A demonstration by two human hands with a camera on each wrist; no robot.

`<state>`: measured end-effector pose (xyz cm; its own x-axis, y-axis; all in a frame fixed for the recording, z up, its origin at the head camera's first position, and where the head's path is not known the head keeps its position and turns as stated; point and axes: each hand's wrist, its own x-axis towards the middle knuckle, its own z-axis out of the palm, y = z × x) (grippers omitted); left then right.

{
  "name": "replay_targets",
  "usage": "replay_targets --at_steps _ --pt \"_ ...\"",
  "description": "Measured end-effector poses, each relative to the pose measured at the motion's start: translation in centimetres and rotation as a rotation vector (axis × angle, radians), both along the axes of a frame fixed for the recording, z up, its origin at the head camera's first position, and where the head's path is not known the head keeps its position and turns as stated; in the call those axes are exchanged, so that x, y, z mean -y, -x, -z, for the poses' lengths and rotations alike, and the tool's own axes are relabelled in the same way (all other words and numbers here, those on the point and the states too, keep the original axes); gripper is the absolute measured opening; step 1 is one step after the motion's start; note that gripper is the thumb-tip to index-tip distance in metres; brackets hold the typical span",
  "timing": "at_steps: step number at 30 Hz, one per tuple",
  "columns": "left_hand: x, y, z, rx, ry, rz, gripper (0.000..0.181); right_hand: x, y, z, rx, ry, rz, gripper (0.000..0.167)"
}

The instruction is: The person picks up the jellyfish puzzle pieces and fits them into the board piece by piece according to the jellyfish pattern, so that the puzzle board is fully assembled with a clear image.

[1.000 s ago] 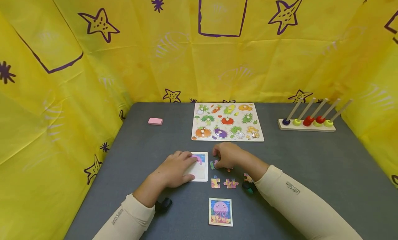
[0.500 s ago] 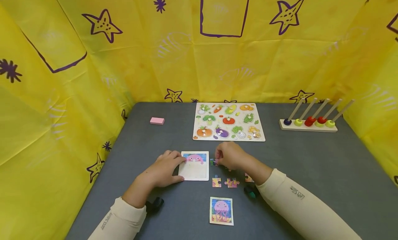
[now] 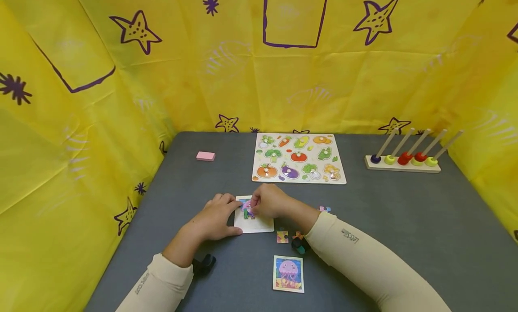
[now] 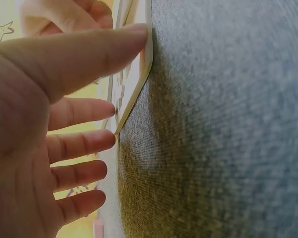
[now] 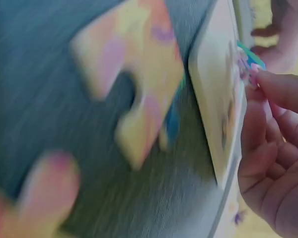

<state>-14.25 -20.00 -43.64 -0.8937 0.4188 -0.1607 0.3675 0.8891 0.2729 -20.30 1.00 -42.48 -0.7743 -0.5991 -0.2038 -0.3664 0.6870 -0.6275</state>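
The white puzzle tray [image 3: 259,226] lies on the grey table, its upper part filled with a pink jellyfish picture. My left hand [image 3: 214,217] rests at its left edge, thumb and fingertips touching the frame, fingers fairly straight, as the left wrist view [image 4: 64,104] also shows. Over the tray, my right hand [image 3: 269,202] pinches a small puzzle piece [image 5: 249,64] between thumb and finger. A loose yellow-pink piece [image 3: 282,236] lies right of the tray, and another piece [image 3: 325,209] shows beyond my right wrist. The jellyfish card [image 3: 288,274] lies nearer the front.
Behind the tray lies a vegetable puzzle board [image 3: 298,168]. A pink block [image 3: 205,156] is at the back left. The bead stand [image 3: 402,164] with slanted pegs stands at the back right. Yellow patterned cloth [image 3: 259,87] hangs around the table.
My right hand has moved left from the loose pieces to above the tray, carrying a green, blue and pink piece. My left hand slid slightly left off the picture to the tray's edge.
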Motion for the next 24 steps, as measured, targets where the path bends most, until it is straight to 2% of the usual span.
replay_targets --at_steps 4,7,12,16,24 --pt "0.1 0.2 -0.1 0.012 -0.036 0.012 0.069 1.3 0.1 0.3 -0.015 -0.031 0.009 0.016" --pt "0.2 0.6 -0.3 0.008 -0.067 0.016 0.057 1.7 0.3 0.6 -0.044 -0.054 0.015 0.016" --pt "0.3 1.7 -0.1 -0.03 -0.098 0.015 0.031 2.0 0.4 1.0 -0.057 -0.082 0.014 0.018" --pt "0.2 2.7 0.3 -0.067 -0.099 0.007 0.016 2.2 0.4 1.1 -0.057 -0.079 0.015 0.017" --pt "0.1 3.5 0.6 -0.064 -0.081 -0.013 0.01 2.4 0.7 1.2 -0.037 -0.081 0.021 0.018"
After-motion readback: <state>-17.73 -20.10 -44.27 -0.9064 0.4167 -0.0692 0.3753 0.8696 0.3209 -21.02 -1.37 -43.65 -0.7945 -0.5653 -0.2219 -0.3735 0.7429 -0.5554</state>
